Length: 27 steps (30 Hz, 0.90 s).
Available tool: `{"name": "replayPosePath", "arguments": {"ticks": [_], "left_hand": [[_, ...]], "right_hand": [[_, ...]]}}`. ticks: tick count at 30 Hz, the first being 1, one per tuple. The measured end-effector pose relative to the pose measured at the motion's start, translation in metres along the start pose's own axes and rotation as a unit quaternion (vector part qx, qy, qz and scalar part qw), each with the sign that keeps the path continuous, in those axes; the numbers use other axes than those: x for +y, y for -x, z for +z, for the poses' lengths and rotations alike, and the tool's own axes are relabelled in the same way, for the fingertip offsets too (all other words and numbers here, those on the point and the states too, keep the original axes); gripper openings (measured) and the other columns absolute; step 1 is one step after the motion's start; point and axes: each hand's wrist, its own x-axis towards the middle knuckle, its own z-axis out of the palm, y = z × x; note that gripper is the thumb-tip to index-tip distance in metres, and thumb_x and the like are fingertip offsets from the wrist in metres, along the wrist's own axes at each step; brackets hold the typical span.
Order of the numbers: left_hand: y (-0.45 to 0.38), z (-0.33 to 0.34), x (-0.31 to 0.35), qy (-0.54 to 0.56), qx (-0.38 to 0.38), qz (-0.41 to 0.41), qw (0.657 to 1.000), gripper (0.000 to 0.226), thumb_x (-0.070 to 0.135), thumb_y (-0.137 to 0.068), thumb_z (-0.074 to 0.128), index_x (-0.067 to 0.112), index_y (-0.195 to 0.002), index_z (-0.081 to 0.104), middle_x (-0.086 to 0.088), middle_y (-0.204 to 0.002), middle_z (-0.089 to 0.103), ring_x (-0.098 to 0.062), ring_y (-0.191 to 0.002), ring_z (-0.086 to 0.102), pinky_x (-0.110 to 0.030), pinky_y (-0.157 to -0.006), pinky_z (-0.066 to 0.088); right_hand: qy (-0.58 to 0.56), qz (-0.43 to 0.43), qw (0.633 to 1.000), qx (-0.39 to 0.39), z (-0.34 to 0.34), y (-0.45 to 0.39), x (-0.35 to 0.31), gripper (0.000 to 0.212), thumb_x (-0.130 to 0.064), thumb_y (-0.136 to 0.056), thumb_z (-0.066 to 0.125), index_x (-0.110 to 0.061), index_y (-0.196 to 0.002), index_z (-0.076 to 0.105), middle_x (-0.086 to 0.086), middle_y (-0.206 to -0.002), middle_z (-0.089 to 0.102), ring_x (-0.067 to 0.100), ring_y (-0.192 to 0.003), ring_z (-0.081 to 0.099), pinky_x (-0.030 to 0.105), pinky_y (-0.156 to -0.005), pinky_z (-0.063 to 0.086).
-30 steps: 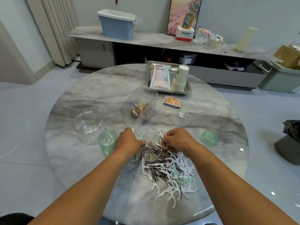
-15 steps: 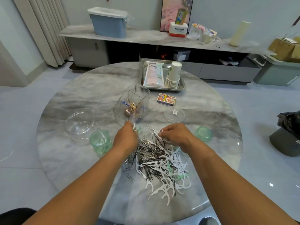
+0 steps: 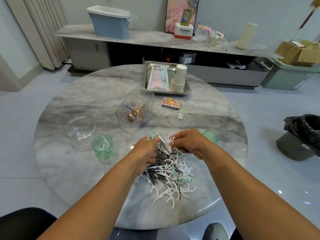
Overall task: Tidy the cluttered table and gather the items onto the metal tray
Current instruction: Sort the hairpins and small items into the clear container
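Both hands have lifted off the heap since a second ago, and a few white floss picks now ride up between them where earlier the fingers were pressed down into the pile. We see the left hand (image 3: 147, 149) curled round a bunch of thin black hairpins and green and white picks, its fingers closed on them, while the right hand (image 3: 188, 142) pinches white picks between thumb and fingertips just above the tangled pile of white floss picks and black hairpins (image 3: 170, 174) on the round grey marble table (image 3: 72, 172).

We judge the job well short of done. Only two things lie on the rectangular metal tray (image 3: 187, 90) at the far edge of the table: a flat pink-and-white plastic packet (image 3: 158, 77) and a tipped stack of white paper cups (image 3: 179, 78). Everything else stands off the tray: the clear ribbed plastic holder (image 3: 136, 110) with clips and keys inside, the small printed card box (image 3: 171, 103) just before the tray, the clear round lid (image 3: 179, 118), the clear round bowl (image 3: 80, 129), the green translucent cup (image 3: 103, 148) already holding several picks, and its green lid (image 3: 210, 136) beside the right wrist. A few loose paper clips (image 3: 127, 141) lie near the cup.

As we read it, sorting comes first: picks to the green cup, pins to a container, then all of it to the tray.
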Motion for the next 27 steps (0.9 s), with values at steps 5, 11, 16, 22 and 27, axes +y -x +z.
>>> {"name": "replayPosePath", "arguments": {"ticks": [5, 11, 16, 22, 27], "left_hand": [[0.009, 0.005, -0.005, 0.097, -0.013, -0.024, 0.995, 0.022, 0.021, -0.11, 0.039, 0.009, -0.112, 0.057, 0.002, -0.055, 0.044, -0.01, -0.046, 0.039, -0.02, -0.037, 0.034], [0.021, 0.01, -0.006, 0.343, -0.084, -0.036, 0.935, 0.028, 0.018, -0.108, 0.044, 0.0, -0.118, 0.063, -0.017, -0.089, 0.074, -0.026, -0.082, 0.075, -0.035, -0.074, 0.064], [0.025, 0.015, -0.008, 0.413, -0.119, -0.021, 0.903, 0.061, 0.049, -0.106, 0.037, -0.005, -0.128, 0.057, -0.026, -0.12, 0.069, -0.03, -0.103, 0.073, -0.039, -0.077, 0.063], [0.019, 0.008, -0.003, 0.448, -0.036, -0.045, 0.892, 0.051, 0.044, -0.102, 0.052, -0.004, -0.119, 0.059, -0.021, -0.103, 0.075, -0.028, -0.091, 0.076, -0.04, -0.08, 0.059], [0.016, 0.003, 0.004, 0.493, -0.041, -0.045, 0.868, 0.065, 0.05, -0.091, 0.065, 0.003, -0.133, 0.048, -0.015, -0.115, 0.068, -0.026, -0.098, 0.074, -0.041, -0.08, 0.06]], "right_hand": [[-0.002, -0.044, 0.999, 0.031, 0.002, 0.006, -0.001, 0.036, -0.001, -0.077, 0.086, -0.006, -0.109, 0.068, 0.017, -0.083, 0.077, 0.019, -0.07, 0.074, 0.03, -0.073, 0.06], [-0.13, -0.077, 0.988, 0.034, 0.026, 0.023, -0.016, 0.029, 0.003, -0.078, 0.083, -0.003, -0.102, 0.068, 0.016, -0.074, 0.076, 0.026, -0.065, 0.075, 0.034, -0.062, 0.063], [0.11, -0.127, 0.972, 0.164, 0.059, 0.031, -0.007, 0.008, -0.025, -0.078, 0.082, -0.025, -0.083, 0.076, -0.008, -0.08, 0.076, 0.011, -0.077, 0.073, 0.034, -0.074, 0.06], [0.131, -0.197, 0.966, 0.101, 0.07, 0.044, -0.008, 0.021, -0.023, -0.089, 0.067, -0.029, -0.103, 0.081, -0.01, -0.099, 0.078, 0.006, -0.094, 0.071, 0.035, -0.09, 0.058], [0.181, -0.242, 0.951, 0.068, 0.071, 0.046, -0.01, 0.017, -0.029, -0.092, 0.069, -0.029, -0.103, 0.082, -0.003, -0.098, 0.078, 0.013, -0.1, 0.069, 0.038, -0.094, 0.053]]}}
